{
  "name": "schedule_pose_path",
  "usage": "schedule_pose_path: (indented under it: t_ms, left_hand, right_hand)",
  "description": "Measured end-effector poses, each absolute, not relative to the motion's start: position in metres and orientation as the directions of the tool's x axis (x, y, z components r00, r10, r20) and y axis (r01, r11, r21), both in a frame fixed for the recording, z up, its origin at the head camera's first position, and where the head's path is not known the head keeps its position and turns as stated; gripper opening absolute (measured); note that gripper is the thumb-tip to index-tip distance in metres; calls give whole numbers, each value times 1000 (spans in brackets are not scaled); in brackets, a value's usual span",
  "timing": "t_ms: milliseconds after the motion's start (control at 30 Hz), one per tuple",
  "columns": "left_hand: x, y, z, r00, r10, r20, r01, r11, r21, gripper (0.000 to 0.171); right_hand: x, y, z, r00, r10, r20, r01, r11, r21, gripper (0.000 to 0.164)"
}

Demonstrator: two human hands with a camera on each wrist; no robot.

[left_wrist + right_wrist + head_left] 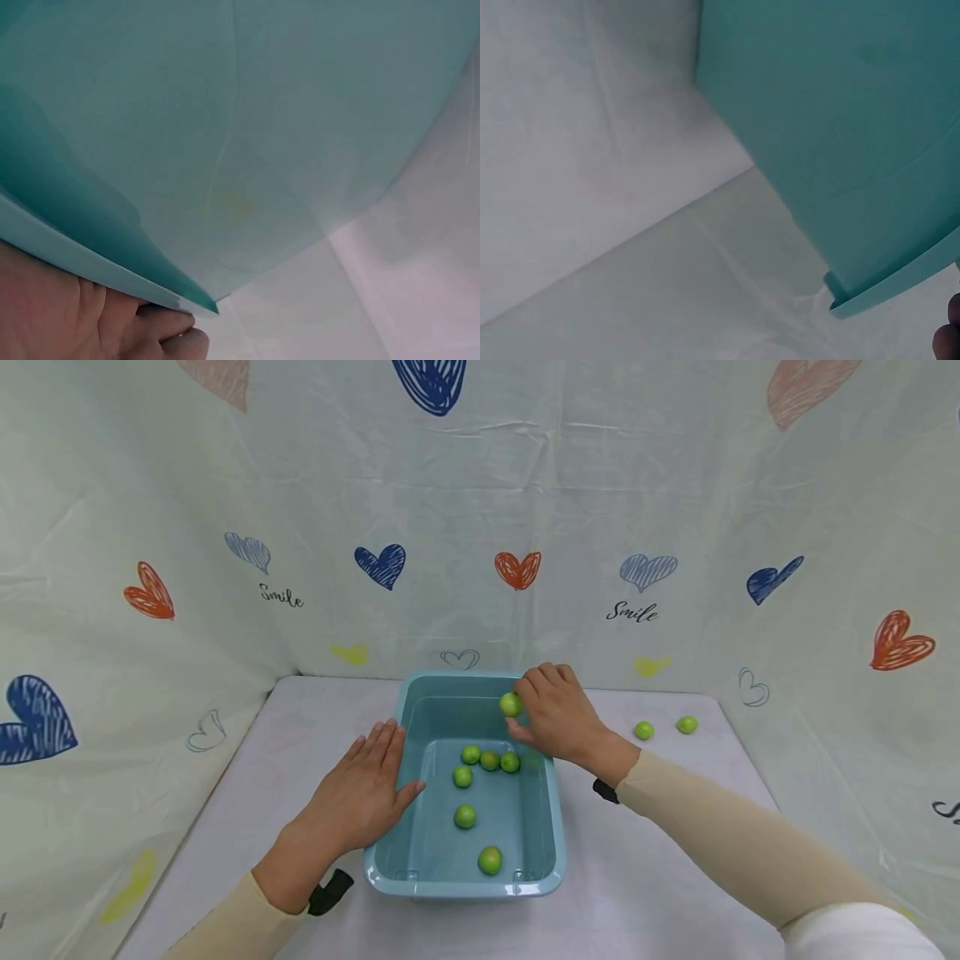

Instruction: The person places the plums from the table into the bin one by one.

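A light blue plastic basin (480,890) stands on the table. Several small green limes (465,816) lie on its floor, one of them browner than the others. Over the basin's far right corner, my right hand (558,710) pinches a lime (512,704) between thumb and fingers. My left hand (363,789) rests along the left rim, fingers straight and thumb reaching over the edge. The left wrist view has part of that hand (97,322) against the basin rim (97,266). In the right wrist view, only fingertips (949,337) show at the edge, beside the basin (840,150).
Two more limes, a nearer one (643,730) and a farther one (687,724), lie on the white table (652,860) right of the basin. A white curtain (465,493) printed with hearts and "Smile" hangs behind and on both sides.
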State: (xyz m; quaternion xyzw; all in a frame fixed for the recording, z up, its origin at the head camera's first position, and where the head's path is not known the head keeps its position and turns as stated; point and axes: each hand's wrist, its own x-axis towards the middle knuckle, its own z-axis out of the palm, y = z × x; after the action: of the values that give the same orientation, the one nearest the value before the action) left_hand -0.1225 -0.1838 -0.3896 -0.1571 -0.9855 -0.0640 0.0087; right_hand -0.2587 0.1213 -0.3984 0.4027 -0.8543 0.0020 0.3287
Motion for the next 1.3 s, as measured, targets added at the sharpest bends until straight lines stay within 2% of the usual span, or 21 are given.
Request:
schedule_pose_path:
  t_ms: [333,833,1300]
  left_hand:
    - [-125,-185,-393,-952,304,38,306,943,131,85]
    - [-123,-185,-391,-945,320,68,326,938,119,83]
    - [-124,-184,-393,-949,306,69,313,942,123,85]
  right_hand:
    - [-241,87,-404,-432,-764,478,-757,596,269,30]
    - [-227,58,-417,-356,-870,341,-856,450,255,32]
    - [-228,55,-424,-328,-873,362,-845,442,300,33]
